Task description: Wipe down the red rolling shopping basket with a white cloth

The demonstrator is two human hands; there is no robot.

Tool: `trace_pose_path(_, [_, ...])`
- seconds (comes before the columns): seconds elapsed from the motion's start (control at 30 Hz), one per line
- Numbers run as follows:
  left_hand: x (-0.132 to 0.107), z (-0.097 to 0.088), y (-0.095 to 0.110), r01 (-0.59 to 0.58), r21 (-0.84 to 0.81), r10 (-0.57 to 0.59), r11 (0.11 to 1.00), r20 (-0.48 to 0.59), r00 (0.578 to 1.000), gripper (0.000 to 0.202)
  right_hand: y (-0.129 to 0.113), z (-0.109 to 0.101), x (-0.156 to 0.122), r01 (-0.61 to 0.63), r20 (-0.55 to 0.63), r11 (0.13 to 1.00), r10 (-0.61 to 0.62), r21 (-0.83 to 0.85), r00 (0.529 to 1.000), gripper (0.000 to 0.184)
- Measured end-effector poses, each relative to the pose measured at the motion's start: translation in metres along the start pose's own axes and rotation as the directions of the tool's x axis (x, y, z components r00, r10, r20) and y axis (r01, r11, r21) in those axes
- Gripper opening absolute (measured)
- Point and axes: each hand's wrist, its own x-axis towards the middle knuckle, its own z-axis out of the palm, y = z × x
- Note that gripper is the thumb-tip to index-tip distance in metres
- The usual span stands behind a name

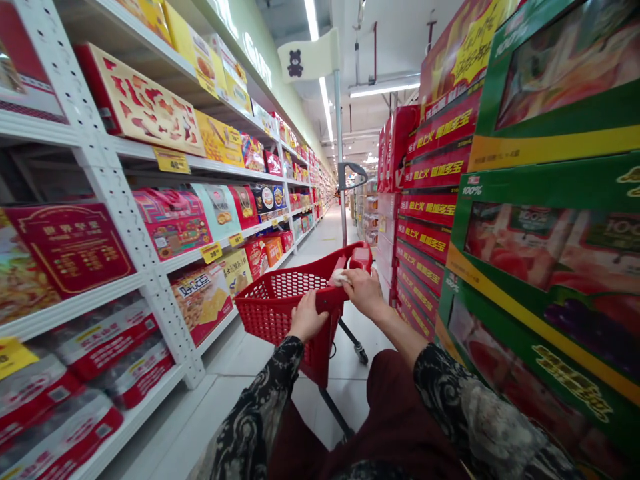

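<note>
A shopper's right hand [364, 294] closed over the red handle [361, 259] of a supermarket cart, pressing a white wad [340, 277], possibly tissue, against the plastic. The left hand [307, 317] curled loosely over the same handle, just beside it, a grip that appeared placed for steering from behind. Ahead of both hands sat the red mesh basket [273, 313]; its contents could not be seen. A slim pole [341, 160] rose beyond the right hand, topped by a bear flag [307, 57]. Left of the hands, white steel shelving [117, 200] carried boxed gift sets [140, 107] and yellow price tags [171, 160], angled toward passing shoppers. To the right, red cartons [425, 200] and green fruit-juice cartons [545, 247] stood stacked, their printed faces turned to the aisle.
</note>
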Motion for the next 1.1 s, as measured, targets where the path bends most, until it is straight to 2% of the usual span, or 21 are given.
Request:
trace_pose_path(0.07, [0.000,0.001,0.001,-0.021,0.019,0.021,1.000,0.004,1.000,0.065,-0.003,0.003,0.001,0.002,0.013,0.999,-0.001,-0.049,1.000,0.020])
trace_pose_path(0.23, [-0.005,0.002,0.010,-0.061,0.086,0.062,0.994,-0.004,0.998,0.065,-0.023,0.017,-0.003,0.104,0.085,0.986,-0.093,-0.131,0.992,0.022])
trace_pose_path(0.3, [-0.006,0.002,0.011,-0.089,0.102,0.090,0.991,-0.006,0.996,0.061,-0.023,0.017,-0.005,0.127,0.113,0.983,-0.112,-0.134,0.987,0.022])
trace_pose_path(0.4, [-0.003,0.001,0.007,-0.074,0.098,0.074,0.992,0.004,0.997,0.057,-0.009,0.008,-0.004,0.118,0.128,0.985,-0.102,-0.128,0.987,0.023])
trace_pose_path(0.5, [0.001,0.004,0.005,-0.004,0.073,0.000,0.997,0.057,0.998,0.060,0.011,-0.005,-0.001,0.031,0.093,0.989,-0.018,-0.147,0.996,0.024])
trace_pose_path(0.6, [0.002,0.010,0.009,-0.017,0.078,0.010,0.997,0.088,0.996,0.065,0.019,-0.007,-0.002,-0.042,0.054,0.983,0.053,-0.177,0.997,0.025])
trace_pose_path(0.67, [0.000,0.013,0.015,-0.028,0.089,0.020,0.996,0.093,0.996,0.068,0.013,0.001,-0.008,-0.011,0.070,0.983,0.024,-0.183,0.997,0.026])
trace_pose_path(0.77, [-0.004,0.016,0.023,-0.043,0.097,0.032,0.994,0.114,0.993,0.070,-0.004,0.019,-0.020,0.112,0.117,0.979,-0.093,-0.172,0.989,0.030])
trace_pose_path(0.87, [-0.006,0.018,0.025,-0.074,0.106,0.061,0.992,0.127,0.990,0.069,-0.009,0.029,-0.026,0.140,0.121,0.977,-0.121,-0.158,0.985,0.033])
trace_pose_path(1.0, [-0.003,0.019,0.016,-0.059,0.127,0.043,0.990,0.122,0.992,0.070,0.015,0.012,-0.023,0.085,0.063,0.987,-0.077,-0.138,0.995,0.030])
trace_pose_path(1.1, [-0.001,0.020,0.010,-0.013,0.135,-0.005,0.991,0.132,0.991,0.071,0.035,-0.007,-0.019,-0.034,-0.046,0.987,0.027,-0.157,0.999,0.028])
